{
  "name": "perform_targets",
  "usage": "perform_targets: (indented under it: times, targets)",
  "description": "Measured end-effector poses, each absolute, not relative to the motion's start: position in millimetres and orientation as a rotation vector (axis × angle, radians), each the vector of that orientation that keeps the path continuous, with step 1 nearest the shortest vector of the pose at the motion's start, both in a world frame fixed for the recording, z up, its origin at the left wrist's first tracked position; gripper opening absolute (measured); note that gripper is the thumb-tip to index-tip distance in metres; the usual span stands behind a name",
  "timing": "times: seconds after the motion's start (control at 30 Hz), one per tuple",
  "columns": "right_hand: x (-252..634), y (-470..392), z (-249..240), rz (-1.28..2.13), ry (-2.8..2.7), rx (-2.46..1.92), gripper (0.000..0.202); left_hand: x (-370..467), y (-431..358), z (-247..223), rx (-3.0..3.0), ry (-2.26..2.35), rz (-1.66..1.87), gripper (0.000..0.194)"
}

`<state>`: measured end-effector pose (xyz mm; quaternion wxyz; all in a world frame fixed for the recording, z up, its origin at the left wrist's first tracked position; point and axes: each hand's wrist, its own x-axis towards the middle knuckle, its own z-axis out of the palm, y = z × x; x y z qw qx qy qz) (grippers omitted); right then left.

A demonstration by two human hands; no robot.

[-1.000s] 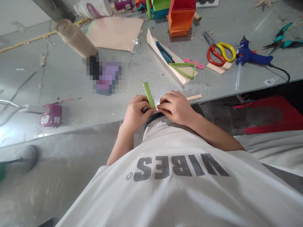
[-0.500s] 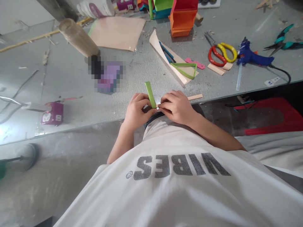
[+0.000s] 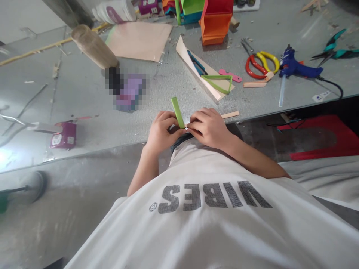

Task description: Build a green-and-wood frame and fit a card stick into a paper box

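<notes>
At the table's front edge, my left hand (image 3: 162, 130) pinches the lower end of a bright green strip (image 3: 176, 111), which stands up tilted from the fingers. My right hand (image 3: 209, 127) is closed beside it, thumb and fingertips pinching a short pale strip (image 3: 185, 126) at the base of the green one. Only a small bit of that pale strip shows between the fingertips. Past the right wrist, a longer pale strip (image 3: 230, 114) shows; I cannot tell whether it is the same piece. A green triangular loop (image 3: 218, 77) lies on a curled pale sheet (image 3: 183, 52) beyond my hands.
Right of the sheet lie red-and-yellow-handled scissors (image 3: 257, 66), pale offcuts (image 3: 254, 84), a blue glue gun (image 3: 300, 67) with its cord, and teal pliers (image 3: 333, 52). A brown bottle (image 3: 94, 46) and a purple box (image 3: 64, 134) are left. Orange folded paper (image 3: 214, 28) stands behind.
Both hands stay nearly still with the strips between them. The pale offcuts by the scissors lie differently, one now seen narrower. The camera view has shifted slightly.
</notes>
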<state>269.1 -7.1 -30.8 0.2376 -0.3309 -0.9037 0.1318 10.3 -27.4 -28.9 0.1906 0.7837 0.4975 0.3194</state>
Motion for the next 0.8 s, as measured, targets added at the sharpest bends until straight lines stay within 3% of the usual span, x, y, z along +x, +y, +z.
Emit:
perform_targets:
  times: [0.3, 0.43, 0.67, 0.8]
  targets:
    - [330.1, 19.2, -0.9, 0.278, -1.994, -1.187, 0.035, 8.2, -27.2, -29.1, 2.205, 1.367, 0.943, 0.017]
    - [363.6, 53.5, 2.7, 0.265, -2.044, -1.356, 0.034, 10.5, -27.0, -28.3, 2.198, 1.384, 0.962, 0.023]
    - [356.0, 83.5, -6.3, 0.24, -2.167, -1.605, 0.003, 13.7, -29.6, -25.3, 2.073, 1.383, 1.066, 0.021]
    - [366.3, 80.1, -7.8, 0.286, -2.06, -1.568, 0.023, 13.7, -32.0, -25.5, 1.929, 1.356, 1.176, 0.021]
